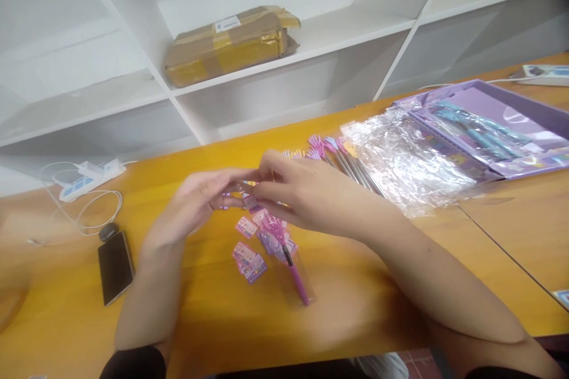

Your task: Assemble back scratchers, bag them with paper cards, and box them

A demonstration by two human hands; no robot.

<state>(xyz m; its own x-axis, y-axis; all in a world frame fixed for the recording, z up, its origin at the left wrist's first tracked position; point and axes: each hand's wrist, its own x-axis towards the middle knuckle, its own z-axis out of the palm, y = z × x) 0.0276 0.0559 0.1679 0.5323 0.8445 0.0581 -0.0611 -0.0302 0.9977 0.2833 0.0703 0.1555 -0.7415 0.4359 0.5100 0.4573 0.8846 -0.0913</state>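
My left hand [202,198] and my right hand [293,189] meet above the table, fingertips close together. Small printed cards [226,200] show at the fingers of my left hand, which is closed on them. The fingers of my right hand are pinched at the same spot; what they hold is mostly hidden. Below lies a pink telescopic back scratcher [296,278] with a hand-shaped head, in a clear bag. More pink and purple printed cards [249,263] are scattered beside and under it.
Several back scratchers [349,163] lie behind my right hand, beside a heap of clear plastic bags [409,160]. A purple box [528,109] holds bagged blue items. At left are a phone [115,266] and a power strip [91,180]. A taped carton [231,41] sits on the shelf.
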